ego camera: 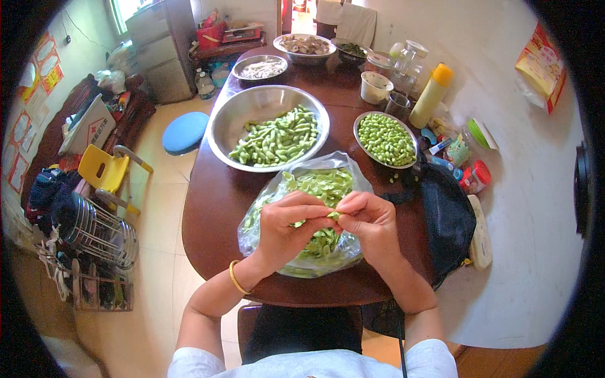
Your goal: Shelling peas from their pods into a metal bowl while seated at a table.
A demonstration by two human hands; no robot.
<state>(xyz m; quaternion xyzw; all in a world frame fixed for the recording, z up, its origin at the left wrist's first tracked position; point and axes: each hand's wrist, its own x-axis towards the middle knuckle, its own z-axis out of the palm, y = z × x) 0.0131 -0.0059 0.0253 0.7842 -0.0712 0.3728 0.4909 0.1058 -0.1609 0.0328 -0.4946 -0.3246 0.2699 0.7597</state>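
Both hands meet above a clear plastic bag [253, 222] filled with split green bean pods [326, 182]. My left hand [293, 222] and my right hand [368, 219] pinch one small green pod [334, 215] between their fingertips. Most of that pod is covered by the fingers. Beyond the bag, to the left, a wide steel basin [222, 127] holds whole green pods [283, 139]. To the right of the basin, an oval metal dish [416, 146] is heaped with shelled green beans [385, 139].
The dark wooden table [208, 227] has a rounded near edge. Farther back stand a bowl of sliced food [305, 46], a dish of pale food [262, 68], a white tub [376, 88] and a yellow-capped bottle [431, 97]. A black mesh bag [446, 217] lies right; a blue stool [185, 133] stands left.
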